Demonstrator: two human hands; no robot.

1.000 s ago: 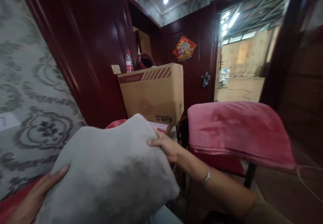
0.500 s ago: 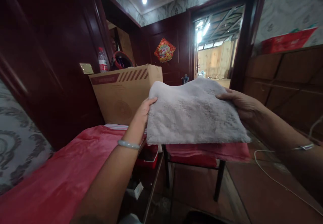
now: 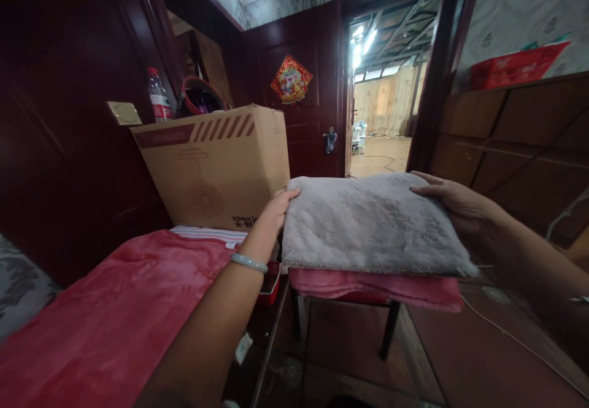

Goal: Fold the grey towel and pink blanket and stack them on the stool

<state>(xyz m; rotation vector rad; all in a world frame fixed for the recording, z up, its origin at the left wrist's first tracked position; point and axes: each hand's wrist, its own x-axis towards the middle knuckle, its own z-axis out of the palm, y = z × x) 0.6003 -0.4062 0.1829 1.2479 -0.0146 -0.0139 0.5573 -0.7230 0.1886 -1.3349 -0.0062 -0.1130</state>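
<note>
A grey plush cloth (image 3: 368, 227), flat and rectangular, lies over a folded pink blanket (image 3: 381, 288) on a dark-legged chair (image 3: 390, 331). At its left edge, my left hand (image 3: 278, 208) is closed with the thumb on top and the other fingers mostly hidden. My right hand (image 3: 453, 202) grips the far right corner, its thumb laid across the upper side. Whether the cloth presses fully on the blanket at the back I cannot tell.
Left of the chair, a pink blanket (image 3: 138, 297) covers a bed. Behind stands a large cardboard box (image 3: 216, 169) near a plastic bottle (image 3: 159, 98). A red container (image 3: 269, 285) sits below. A pale cable (image 3: 515, 337) crosses the floor on the right.
Both hands have lowered the grey plush cloth towards the folded pink blanket. Its raised far edge has flattened, and the doorway behind shows more. The camera view has shifted slightly.
</note>
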